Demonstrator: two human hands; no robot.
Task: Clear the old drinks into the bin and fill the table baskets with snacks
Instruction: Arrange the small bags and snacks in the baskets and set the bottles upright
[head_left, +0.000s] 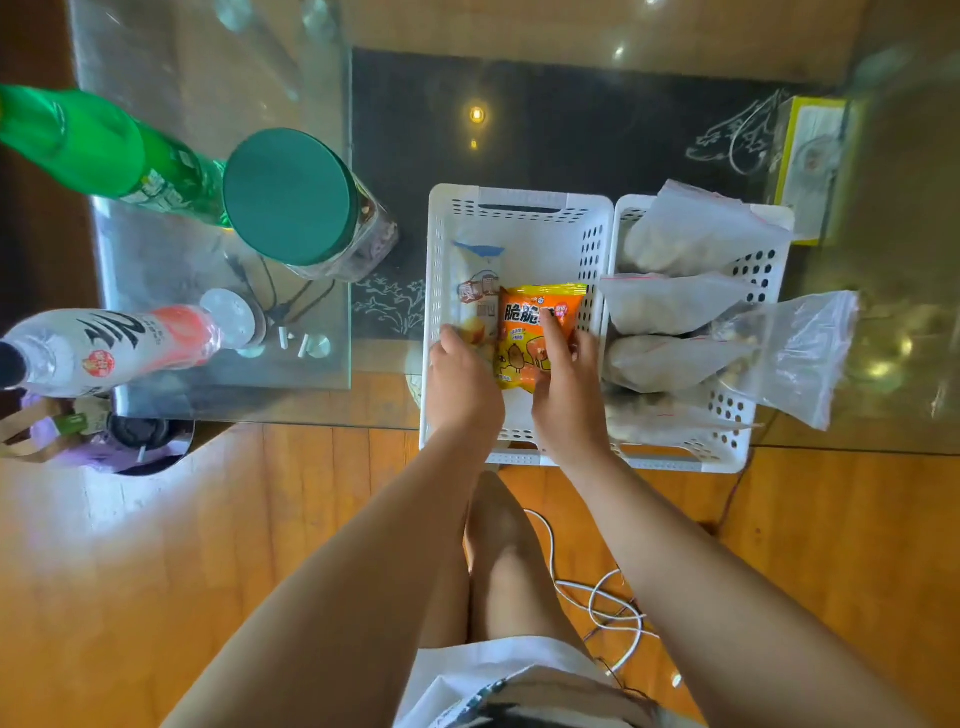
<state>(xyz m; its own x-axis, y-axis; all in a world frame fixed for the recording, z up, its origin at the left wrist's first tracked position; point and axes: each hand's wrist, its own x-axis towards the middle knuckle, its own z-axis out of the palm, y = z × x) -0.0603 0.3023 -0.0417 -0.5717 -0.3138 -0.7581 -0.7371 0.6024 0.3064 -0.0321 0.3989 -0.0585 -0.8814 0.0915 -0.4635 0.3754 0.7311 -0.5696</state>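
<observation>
Head view, as I logged it: my left hand (462, 384) lay with fingers loosely curled on a pale, glossy snack packet (475, 296); my right hand (563, 384) pressed spread fingers flat on a crinkled orange crisp packet (540, 332). Both packets lay inside the left perforated white plastic basket (519, 208). The right basket (748, 431) held clear zip bags (691, 234). Two plastic drink bottles, green (93, 145) and white (104, 348), stood on the glass table (208, 78).

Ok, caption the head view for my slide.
Both hands, left and right, settle an orange snack packet into the left white basket.
</observation>
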